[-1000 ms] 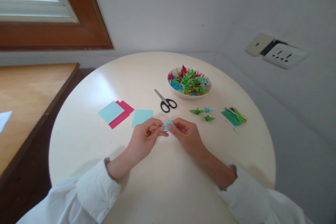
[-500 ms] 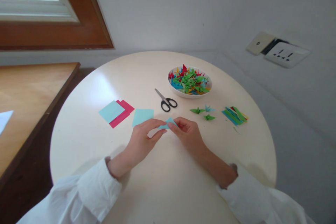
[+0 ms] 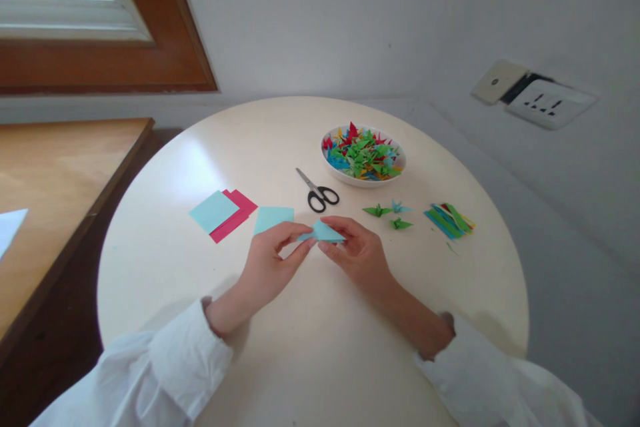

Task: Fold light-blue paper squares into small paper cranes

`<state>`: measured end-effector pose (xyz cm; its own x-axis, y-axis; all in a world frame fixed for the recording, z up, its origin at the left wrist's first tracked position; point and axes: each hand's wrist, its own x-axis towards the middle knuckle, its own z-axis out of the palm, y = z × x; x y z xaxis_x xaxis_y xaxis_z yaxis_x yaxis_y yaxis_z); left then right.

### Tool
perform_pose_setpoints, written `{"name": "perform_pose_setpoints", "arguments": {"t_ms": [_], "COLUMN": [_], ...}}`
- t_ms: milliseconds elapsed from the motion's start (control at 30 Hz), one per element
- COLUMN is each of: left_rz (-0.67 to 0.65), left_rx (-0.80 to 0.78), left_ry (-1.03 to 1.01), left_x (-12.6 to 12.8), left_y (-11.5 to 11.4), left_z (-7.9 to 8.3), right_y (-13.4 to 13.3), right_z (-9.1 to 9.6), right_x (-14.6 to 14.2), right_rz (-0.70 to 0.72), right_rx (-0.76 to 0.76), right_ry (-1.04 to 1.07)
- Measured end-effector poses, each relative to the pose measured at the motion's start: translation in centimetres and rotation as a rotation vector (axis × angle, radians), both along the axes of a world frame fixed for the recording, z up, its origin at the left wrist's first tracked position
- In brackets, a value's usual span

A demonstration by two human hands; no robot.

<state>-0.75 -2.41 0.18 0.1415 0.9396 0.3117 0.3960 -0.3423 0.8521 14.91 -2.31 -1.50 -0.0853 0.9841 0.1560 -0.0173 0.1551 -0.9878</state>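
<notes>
A small folded light blue paper (image 3: 324, 232) is held just above the round cream table (image 3: 310, 347) between both hands. My left hand (image 3: 273, 263) pinches its left corner with thumb and forefinger. My right hand (image 3: 356, 251) grips its right side, fingers curled round it. A flat light blue square (image 3: 273, 219) lies just beyond my left hand. Black-handled scissors (image 3: 317, 191) lie behind the hands.
A white bowl (image 3: 363, 157) heaped with several coloured paper cranes stands at the back. Three small cranes (image 3: 391, 214) and a bundle of coloured paper strips (image 3: 449, 220) lie to the right. A blue sheet on pink sheets (image 3: 223, 214) lies left. A wooden desk (image 3: 55, 180) adjoins the table.
The folded blue paper has opened out flatter and wider between the fingers. My left fingers have stretched out along its left corner. Both hands stay in the same spot.
</notes>
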Motion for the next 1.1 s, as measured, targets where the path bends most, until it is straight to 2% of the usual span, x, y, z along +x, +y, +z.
{"name": "perform_pose_setpoints", "arguments": {"t_ms": [167,500,1100], "left_rz": [-0.023,-0.073,-0.153], "left_rx": [-0.020,0.002,0.070], "left_ry": [-0.022,-0.050,0.021], "left_x": [0.05,-0.12,0.04], "left_y": [-0.04,-0.09,-0.12], "left_z": [0.15,0.09,-0.01], "right_y": [-0.09,-0.11,0.04], "right_z": [-0.09,0.28,0.49], "right_x": [0.16,0.13,-0.04], "right_rz": [-0.006,0.039,-0.026], "right_rx": [0.033,0.003,-0.010], "right_ry": [-0.062,0.000,-0.068]}}
